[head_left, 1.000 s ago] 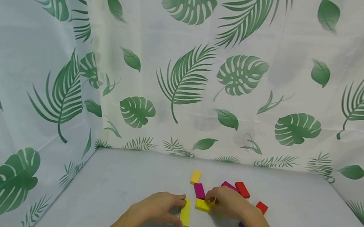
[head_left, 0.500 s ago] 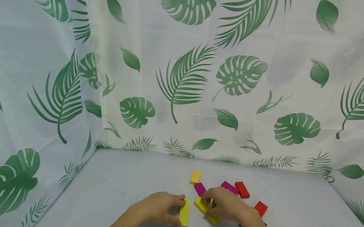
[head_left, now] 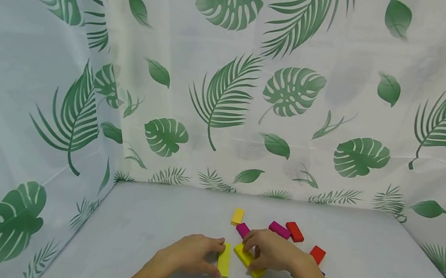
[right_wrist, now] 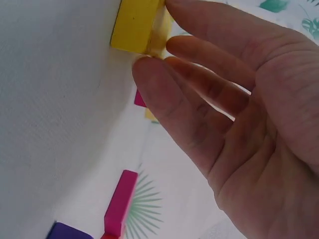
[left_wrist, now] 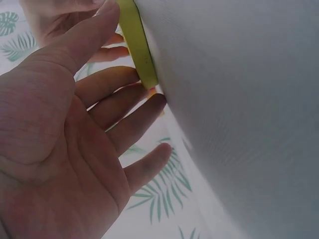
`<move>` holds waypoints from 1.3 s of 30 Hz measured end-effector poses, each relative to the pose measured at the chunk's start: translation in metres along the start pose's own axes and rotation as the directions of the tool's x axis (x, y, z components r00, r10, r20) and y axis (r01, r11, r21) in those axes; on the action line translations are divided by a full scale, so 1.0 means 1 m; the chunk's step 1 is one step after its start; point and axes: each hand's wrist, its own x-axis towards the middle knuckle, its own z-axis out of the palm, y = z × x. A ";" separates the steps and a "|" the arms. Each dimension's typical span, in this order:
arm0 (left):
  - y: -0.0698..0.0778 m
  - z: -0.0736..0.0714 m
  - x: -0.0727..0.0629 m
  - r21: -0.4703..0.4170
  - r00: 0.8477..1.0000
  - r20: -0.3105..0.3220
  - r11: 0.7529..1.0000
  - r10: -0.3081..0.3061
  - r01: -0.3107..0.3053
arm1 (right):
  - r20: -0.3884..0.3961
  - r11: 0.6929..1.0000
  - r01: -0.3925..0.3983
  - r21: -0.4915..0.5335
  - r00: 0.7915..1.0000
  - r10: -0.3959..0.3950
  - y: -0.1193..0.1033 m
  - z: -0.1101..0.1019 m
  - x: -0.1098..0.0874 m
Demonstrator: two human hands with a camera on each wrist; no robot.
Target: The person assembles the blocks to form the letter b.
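Observation:
My left hand holds a yellow-green block between thumb and fingers, its long side pointing away from me on the white table. In the left wrist view, the thumb and fingertips meet that block along its sides. Just to the right, my right hand pinches a second yellow block, which lies slanted, its far end toward the first block. Part of this block is hidden behind the fingers in the head view. The right wrist view has the yellow block right at the fingertips.
Beyond the hands lie a light yellow block, a magenta block, another magenta block and a red block. A second red block is beside my right forearm. A purple block shows in the right wrist view. Leaf-print sheets enclose the table.
The right hand has turned its yellow block from nearly crosswise to slanted and drawn its near end toward me. The left hand and its block stay in place.

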 end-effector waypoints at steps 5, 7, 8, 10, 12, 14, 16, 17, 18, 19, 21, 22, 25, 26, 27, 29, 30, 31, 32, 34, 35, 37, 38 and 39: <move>0.000 -0.002 -0.001 -0.007 1.000 0.001 1.000 -0.004 0.004 | 0.042 1.000 0.023 0.013 0.999 -0.023 -0.001 0.001 0.001; 0.000 -0.003 -0.002 -0.005 1.000 -0.002 1.000 -0.001 0.001 | 0.049 1.000 0.029 0.011 0.998 -0.030 -0.001 0.002 0.002; 0.000 -0.003 -0.003 -0.004 1.000 -0.002 1.000 0.001 -0.001 | 0.051 0.999 0.032 0.013 0.998 -0.032 -0.001 0.002 0.002; -0.001 -0.004 -0.004 0.004 1.000 -0.006 1.000 0.009 -0.009 | 0.052 0.999 0.029 0.017 0.998 -0.029 -0.001 0.003 0.002; -0.001 -0.004 -0.005 0.008 1.000 -0.010 1.000 0.014 -0.014 | 0.055 0.999 0.026 0.031 0.998 -0.027 -0.001 0.004 0.001; -0.002 -0.003 -0.006 0.008 1.000 -0.010 1.000 0.014 -0.014 | 0.061 0.998 0.019 0.059 0.998 -0.023 -0.001 0.005 0.001; -0.004 -0.001 -0.006 0.009 1.000 -0.011 1.000 0.012 -0.012 | 0.067 0.997 0.011 0.079 0.998 -0.017 -0.002 0.006 0.001; -0.005 -0.001 -0.006 0.010 1.000 -0.012 1.000 0.010 -0.010 | 0.070 0.996 0.009 0.085 0.997 -0.015 -0.002 0.007 0.001; -0.006 0.000 -0.005 0.009 1.000 -0.012 1.000 0.008 -0.007 | 0.072 0.996 0.004 0.090 0.997 -0.011 -0.002 0.007 0.001; -0.007 0.001 -0.006 0.007 1.000 -0.012 1.000 0.006 -0.006 | 0.072 0.996 0.001 0.090 0.997 -0.007 -0.002 0.008 0.001; -0.009 0.002 -0.005 0.001 1.000 -0.012 1.000 0.006 -0.006 | 0.074 0.996 -0.006 0.085 0.997 0.000 -0.003 0.009 0.002; -0.009 0.003 -0.005 0.000 1.000 -0.012 1.000 0.007 -0.007 | 0.076 0.997 -0.009 0.082 0.997 0.003 -0.002 0.009 0.002; -0.010 0.003 -0.006 -0.008 1.000 -0.015 1.000 0.007 -0.008 | 0.093 0.998 -0.008 0.065 0.996 0.002 -0.003 0.009 0.003; -0.010 0.003 -0.005 -0.009 1.000 -0.015 1.000 0.004 -0.004 | 0.101 0.998 -0.004 0.057 0.995 -0.001 -0.003 0.008 0.003; -0.010 0.002 -0.005 -0.011 1.000 -0.013 1.000 -0.002 0.001 | 0.109 0.999 0.000 0.048 0.994 -0.005 -0.003 0.008 0.003; -0.009 0.002 -0.004 -0.020 1.000 -0.009 1.000 -0.014 0.014 | 0.124 0.999 0.003 0.033 0.992 -0.007 -0.004 0.007 0.003; -0.009 0.001 -0.004 -0.023 1.000 -0.007 1.000 -0.018 0.018 | 0.128 1.000 0.002 0.029 0.992 -0.006 -0.005 0.007 0.003; -0.008 0.001 -0.004 -0.025 1.000 -0.003 0.999 -0.021 0.021 | 0.128 1.000 -0.002 0.026 0.992 -0.002 -0.005 0.007 0.002; -0.008 0.001 -0.004 -0.030 1.000 0.001 0.999 -0.025 0.025 | 0.126 1.000 -0.009 0.025 0.992 0.006 -0.005 0.007 0.002; -0.007 0.000 -0.004 -0.038 1.000 0.003 0.999 -0.030 0.030 | 0.111 0.999 -0.027 0.022 0.994 0.025 -0.005 0.008 0.002; -0.007 0.000 -0.004 -0.042 1.000 0.004 0.999 -0.031 0.031 | 0.099 0.999 -0.035 0.016 0.995 0.033 -0.005 0.008 0.003; -0.007 0.000 -0.005 -0.046 1.000 0.004 0.998 -0.030 0.031 | 0.071 0.999 -0.046 -0.008 0.996 0.046 -0.005 0.010 0.004; -0.007 0.000 -0.005 -0.048 1.000 0.004 0.998 -0.029 0.029 | 0.055 0.999 -0.047 -0.025 0.997 0.049 -0.005 0.010 0.004; -0.007 0.000 -0.005 -0.049 1.000 0.003 0.999 -0.025 0.025 | 0.037 0.998 -0.050 -0.046 0.998 0.052 -0.004 0.011 0.005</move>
